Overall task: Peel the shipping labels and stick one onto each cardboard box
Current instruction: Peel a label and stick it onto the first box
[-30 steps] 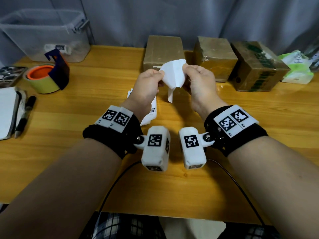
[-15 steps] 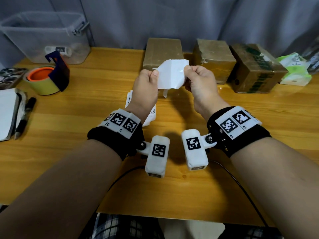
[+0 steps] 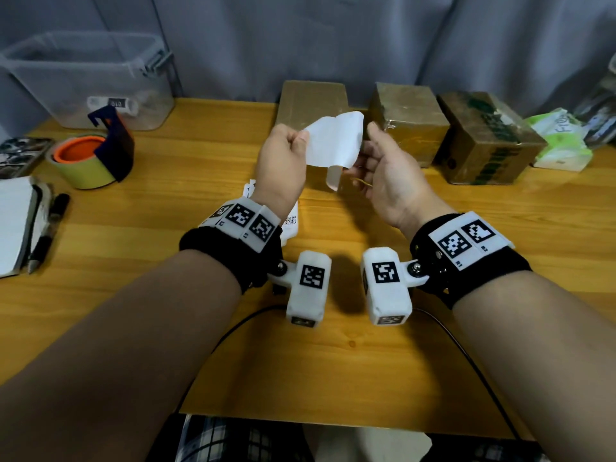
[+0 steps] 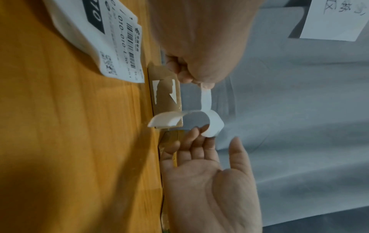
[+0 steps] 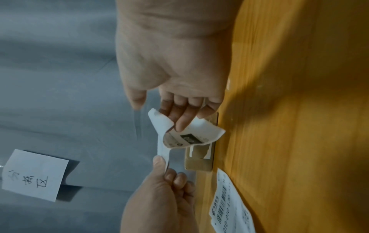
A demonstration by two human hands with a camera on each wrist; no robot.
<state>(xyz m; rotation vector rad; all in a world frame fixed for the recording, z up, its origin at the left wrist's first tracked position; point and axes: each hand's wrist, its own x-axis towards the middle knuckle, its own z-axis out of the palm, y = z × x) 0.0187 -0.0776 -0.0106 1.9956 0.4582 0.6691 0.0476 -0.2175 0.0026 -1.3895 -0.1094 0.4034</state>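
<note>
A white shipping label (image 3: 333, 145) hangs curled in the air above the table (image 3: 166, 228). My left hand (image 3: 300, 141) pinches its left corner between thumb and fingers. My right hand (image 3: 363, 145) is open, palm up, with straight fingertips (image 5: 179, 124) touching the label's (image 5: 191, 137) right part, thumb apart. A narrow strip (image 4: 205, 99) runs from the left pinch to the curled label (image 4: 213, 124). Three cardboard boxes (image 3: 311, 98) (image 3: 408, 111) (image 3: 483, 138) stand in a row behind. A stack of printed labels (image 3: 290, 225) lies under my left wrist.
A clear plastic bin (image 3: 83, 78) stands at the back left, with a tape roll (image 3: 86, 161) in front of it. A notebook (image 3: 13, 225) and pen (image 3: 50, 228) lie at the left edge. A green tissue pack (image 3: 563, 141) sits at the far right.
My right hand has let go of its pinch and opened, turning palm up. The hands moved slightly apart and the label now curls between them.
</note>
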